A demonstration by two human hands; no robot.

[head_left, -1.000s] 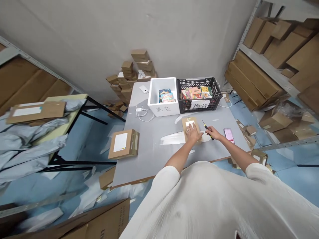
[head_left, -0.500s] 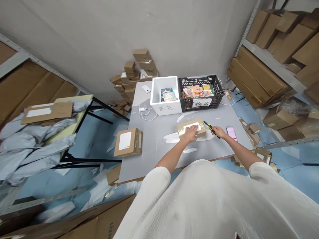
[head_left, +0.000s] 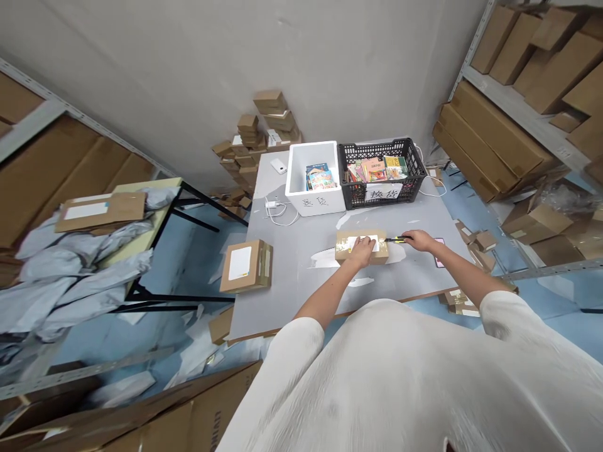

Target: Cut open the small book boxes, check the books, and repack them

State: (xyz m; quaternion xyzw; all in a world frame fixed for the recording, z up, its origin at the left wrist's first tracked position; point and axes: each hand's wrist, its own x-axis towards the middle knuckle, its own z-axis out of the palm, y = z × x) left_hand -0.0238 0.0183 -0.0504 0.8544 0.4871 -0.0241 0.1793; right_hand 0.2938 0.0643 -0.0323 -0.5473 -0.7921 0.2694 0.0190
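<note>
A small taped cardboard box point(head_left: 346, 256) with a white label lies on the grey table point(head_left: 292, 276). My left hand point(head_left: 362, 251) rests on its top with fingers stretched out, pressing on the label. In my right hand point(head_left: 419, 240) is a black and yellow utility knife point(head_left: 398, 239), its tip at the right end of the box. Whether the blade has entered the tape is too small to tell. A phone point(head_left: 439, 252) with a pink screen lies partly hidden under my right forearm.
Behind the small box stand a white foam box point(head_left: 315, 206) and a black plastic crate point(head_left: 348, 199), both with books. A larger labelled carton point(head_left: 245, 267) sits at the table's left edge. Grey parcel bags point(head_left: 85, 276) cover a side table; shelves of cartons point(head_left: 499, 147) stand right.
The knife has moved left and turned from slanted to nearly level, its tip now at the box's right end. My right forearm now covers part of the phone. The small box has turned slightly.
</note>
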